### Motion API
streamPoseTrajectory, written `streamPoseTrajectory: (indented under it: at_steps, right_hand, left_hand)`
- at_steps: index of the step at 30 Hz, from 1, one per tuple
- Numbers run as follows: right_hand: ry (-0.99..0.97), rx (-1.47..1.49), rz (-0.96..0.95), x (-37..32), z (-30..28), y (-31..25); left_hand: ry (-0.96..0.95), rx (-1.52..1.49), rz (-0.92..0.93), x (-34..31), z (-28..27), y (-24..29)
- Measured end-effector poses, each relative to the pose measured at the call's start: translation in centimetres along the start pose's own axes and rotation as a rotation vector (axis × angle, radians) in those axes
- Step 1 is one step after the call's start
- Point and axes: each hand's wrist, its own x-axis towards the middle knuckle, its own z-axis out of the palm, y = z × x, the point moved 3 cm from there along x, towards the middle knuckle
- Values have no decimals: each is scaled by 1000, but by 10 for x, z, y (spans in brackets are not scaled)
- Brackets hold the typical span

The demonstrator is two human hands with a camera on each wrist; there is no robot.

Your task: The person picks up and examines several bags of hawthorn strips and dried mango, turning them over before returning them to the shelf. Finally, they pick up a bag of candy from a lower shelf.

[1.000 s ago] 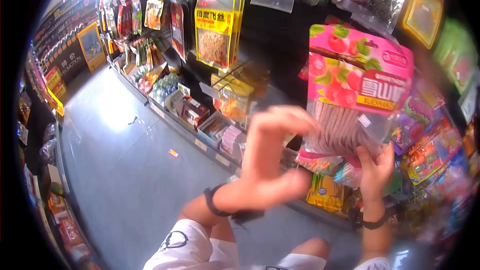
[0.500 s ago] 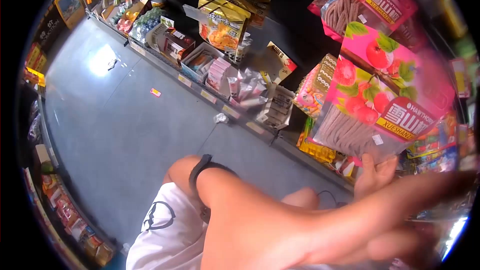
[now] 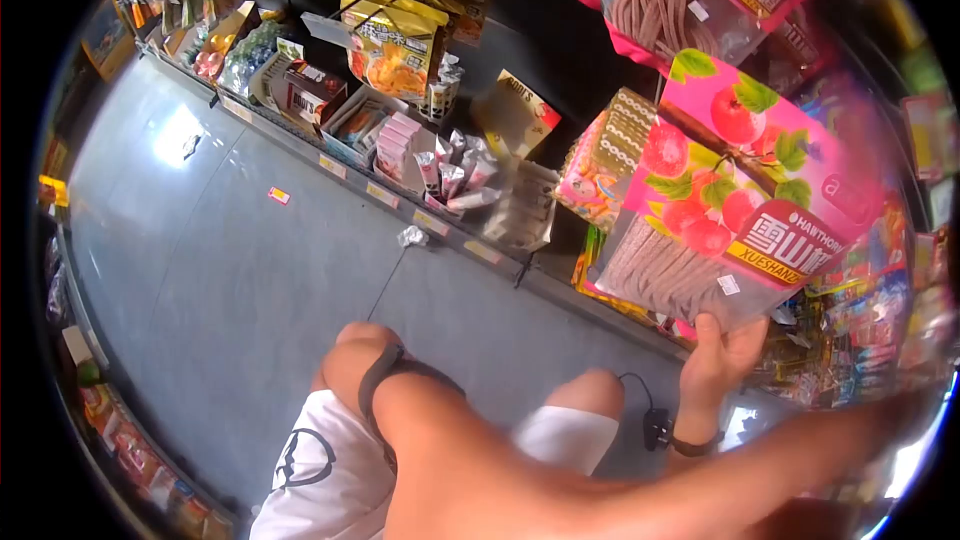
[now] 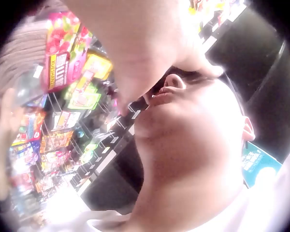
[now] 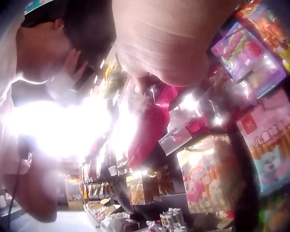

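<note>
My right hand (image 3: pixel 722 360) pinches the lower edge of a pink bag of hawthorn strips (image 3: pixel 770 175), its thumb on the front face. Red fruit and green leaves are printed on the bag, and brownish-pink strips show through its clear lower part. A similar pink bag (image 3: pixel 690 0) hangs just behind and above it. In the head view, my left forearm (image 3: pixel 560 470) crosses the bottom toward the right edge. The left wrist view has my left hand (image 4: pixel 140 43) raised close in front of the face, holding nothing visible; its fingers look extended in the right wrist view.
A low shelf to the front holds a yellow snack packet (image 3: pixel 395 50), a box of pink packets (image 3: pixel 400 145) and silvery sachets (image 3: pixel 460 170). Patterned packs (image 3: pixel 605 160) stand beside the pink bag. Grey floor (image 3: pixel 230 270) with a crumpled wrapper (image 3: pixel 411 236) lies left of the shelf.
My left hand has moved from beside the bag up and across to the face. The right hand keeps its grip; the bag has tilted and sits lower as the head view turned downward.
</note>
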Motion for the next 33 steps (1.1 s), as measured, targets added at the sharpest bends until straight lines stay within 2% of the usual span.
streamPoseTrajectory:
  at_steps: [5,8,9,11,12,14,15,16,19,20,23,26,29,30,33]
  right_hand:
    - [45,58,-51,-16,-24,28]
    - [182,37,-8,-40,-40,45]
    - [163,147,87,-50,-45,47]
    - [200,246,-27,-47,-24,33]
    - [134,211,84,-62,-41,49]
    - [113,188,20,-63,-26,34]
    - [102,174,-10,-63,-14,25]
    - [100,174,-31,-63,-5,19]
    - [64,174,-90,-56,21,9]
    - [28,178,-109,-52,29,7]
    - [-92,107,-100,-44,43,7]
    - [-276,-77,-106,-34,59,2]
    - [-490,-257,-40,-29,73,0]
    - [-489,-279,-141,-23,81,-6]
    - [-583,-132,-85,-17,104,-18]
  left_hand:
    - [-5,20,-8,-3,1,-1]
    - [12,136,22,-8,-19,5]
    - [31,219,54,-15,-28,4]
    - [150,520,97,-35,-60,-3]
    - [203,756,76,-47,-74,-8]
    - [173,1305,-45,-66,-89,-21]
    - [232,1379,-118,-77,-88,-36]
    - [322,1176,-78,-91,-95,-53]
    - [488,739,-285,-115,-119,-68]
    - [615,626,-224,-118,-127,-68]
    - [554,583,-579,-151,-175,-62]
    - [789,409,-382,-139,-182,-49]
    - [824,324,-380,-145,-199,-42]
    - [786,294,-401,-150,-206,-41]
    - [799,235,-375,-162,-212,-45]
